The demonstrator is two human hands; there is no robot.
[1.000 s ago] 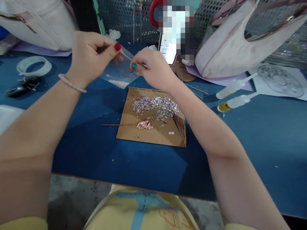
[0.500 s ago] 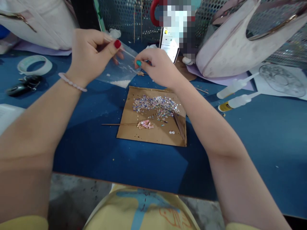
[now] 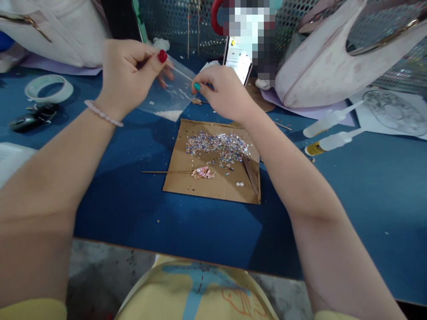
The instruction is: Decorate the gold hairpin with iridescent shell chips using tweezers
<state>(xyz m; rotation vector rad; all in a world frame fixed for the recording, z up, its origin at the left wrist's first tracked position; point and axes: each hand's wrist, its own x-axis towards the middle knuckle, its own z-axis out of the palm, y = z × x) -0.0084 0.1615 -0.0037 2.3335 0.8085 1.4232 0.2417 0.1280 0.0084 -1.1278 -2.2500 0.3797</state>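
Observation:
A clear plastic bag (image 3: 178,84) with small white bits at its bottom corner hangs between my hands. My left hand (image 3: 133,73) pinches its upper left edge, and my right hand (image 3: 222,91) pinches the right end of its top edge. Below them lies a square of brown cardboard (image 3: 180,184). It bears a spread of shiny purple and silver beads (image 3: 216,144), a thin stick (image 3: 167,172) tipped with a pink beaded cluster (image 3: 203,173), two white pearls (image 3: 239,183) and a dark pointed tool (image 3: 250,173).
A tape roll (image 3: 49,89) and a black object (image 3: 31,119) lie at the left. Two glue bottles (image 3: 328,144) rest at the right, near a drawing (image 3: 393,111). Behind stand a lit phone (image 3: 237,62) and two pale bags (image 3: 56,35), (image 3: 313,71).
Both hands still pinch the plastic bag. The view has shifted very slightly, and my right fingertips are a little farther right along the bag's edge.

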